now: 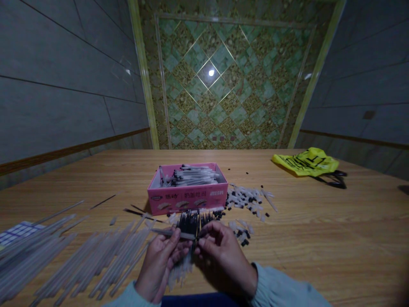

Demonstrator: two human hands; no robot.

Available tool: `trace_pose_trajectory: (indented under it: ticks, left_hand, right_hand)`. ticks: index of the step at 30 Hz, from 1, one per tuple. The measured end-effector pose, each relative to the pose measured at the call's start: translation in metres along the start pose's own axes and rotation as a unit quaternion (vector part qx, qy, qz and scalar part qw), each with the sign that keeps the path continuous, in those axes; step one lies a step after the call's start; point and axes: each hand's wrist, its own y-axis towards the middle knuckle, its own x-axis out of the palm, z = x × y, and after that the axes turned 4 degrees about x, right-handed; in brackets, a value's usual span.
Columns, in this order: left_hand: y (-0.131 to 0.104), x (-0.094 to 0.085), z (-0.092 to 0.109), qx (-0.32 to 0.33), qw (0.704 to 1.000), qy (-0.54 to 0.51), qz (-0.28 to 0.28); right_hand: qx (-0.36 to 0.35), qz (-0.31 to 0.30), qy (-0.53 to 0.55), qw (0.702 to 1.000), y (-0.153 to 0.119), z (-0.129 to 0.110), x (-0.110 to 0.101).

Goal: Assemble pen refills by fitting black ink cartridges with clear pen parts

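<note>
My left hand (159, 262) is closed around a thin translucent tube (169, 233), held almost level between thumb and fingers. At the tube's right end, the fingers of my right hand (222, 249) are pinched together; whatever small thing is in them is hidden. Just behind and under both hands lies a bunch of thin black-tipped sticks (188, 221) with pale lower ends. A pink box (188, 200) stands behind it, holding many pale sticks (194, 175), some with dark ends.
Rows of translucent tubes (102, 260) cover the table's left front, near a blue-and-white checked item (21, 233). Small white and black pieces (244, 198) are scattered right of the box. A yellow bag (306, 163) with black lettering lies at the back right.
</note>
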Motion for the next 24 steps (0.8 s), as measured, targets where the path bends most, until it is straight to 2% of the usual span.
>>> trace_pose_trajectory:
  ticks: [9,24]
  left_hand:
    - [-0.0006,0.0006,-0.0009,0.002,1.000,0.012,0.004]
    - [0.0018,0.0005,-0.0012,-0.004,1.000,0.008,0.027]
  right_hand:
    - [-0.019,0.013,-0.084,0.996,0.0005,0.0007,-0.0022]
    - [-0.058,0.029,-0.133,0.989,0.0005,-0.0013,-0.0035]
